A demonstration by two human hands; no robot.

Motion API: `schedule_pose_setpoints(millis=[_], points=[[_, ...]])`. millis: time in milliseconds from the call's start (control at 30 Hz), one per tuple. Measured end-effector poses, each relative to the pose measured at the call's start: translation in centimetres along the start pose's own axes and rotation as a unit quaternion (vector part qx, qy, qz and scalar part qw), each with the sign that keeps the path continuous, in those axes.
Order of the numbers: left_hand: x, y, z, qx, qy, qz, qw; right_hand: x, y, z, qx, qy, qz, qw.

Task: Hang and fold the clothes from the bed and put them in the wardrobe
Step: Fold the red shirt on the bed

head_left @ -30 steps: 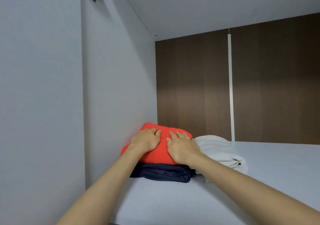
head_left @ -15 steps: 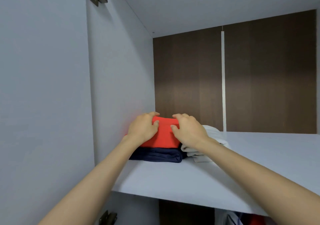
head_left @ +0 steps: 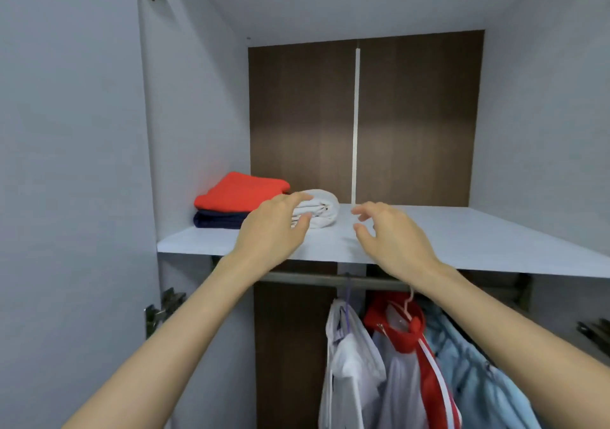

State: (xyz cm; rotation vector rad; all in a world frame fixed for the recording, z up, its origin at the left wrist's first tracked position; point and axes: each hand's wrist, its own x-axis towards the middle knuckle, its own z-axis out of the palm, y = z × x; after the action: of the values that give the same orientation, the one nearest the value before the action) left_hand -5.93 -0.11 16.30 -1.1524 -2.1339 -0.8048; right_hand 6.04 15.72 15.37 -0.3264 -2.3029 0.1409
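I see the upper fold point(head_left: 242, 191) bright red, the lower fold point(head_left: 218, 220) navy, the roll point(head_left: 321, 209) white. Shelf point(head_left: 462, 233) pale grey; back panel point(head_left: 412, 115) dark brown wood grain with a white strip point(head_left: 356, 115). Shirt point(head_left: 353, 359) white, jacket point(head_left: 401, 336) red with a white stripe, last garment point(head_left: 472, 372) light blue.

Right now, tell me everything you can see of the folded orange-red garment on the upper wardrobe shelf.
The folded orange-red garment looks like soft knit fabric, a flat rectangle. It lies on a folded dark navy garment at the left end of the white shelf. A rolled white cloth sits just right of it. The left hand and right hand are off it.
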Motion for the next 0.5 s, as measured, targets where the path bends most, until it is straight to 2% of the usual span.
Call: schedule_pose_setpoints(millis=[133,500], points=[[-5.7,5.0,-0.3,-0.021,-0.008,0.002,1.0,-6.7,0.8,-3.8,0.005,0.018,0.004,1.0],[-16.8,14.5,-2.5,-0.05,-0.081,0.051,0.994,-22.3,0.0,-12.0,0.009,-0.007,0.087,0.996]])
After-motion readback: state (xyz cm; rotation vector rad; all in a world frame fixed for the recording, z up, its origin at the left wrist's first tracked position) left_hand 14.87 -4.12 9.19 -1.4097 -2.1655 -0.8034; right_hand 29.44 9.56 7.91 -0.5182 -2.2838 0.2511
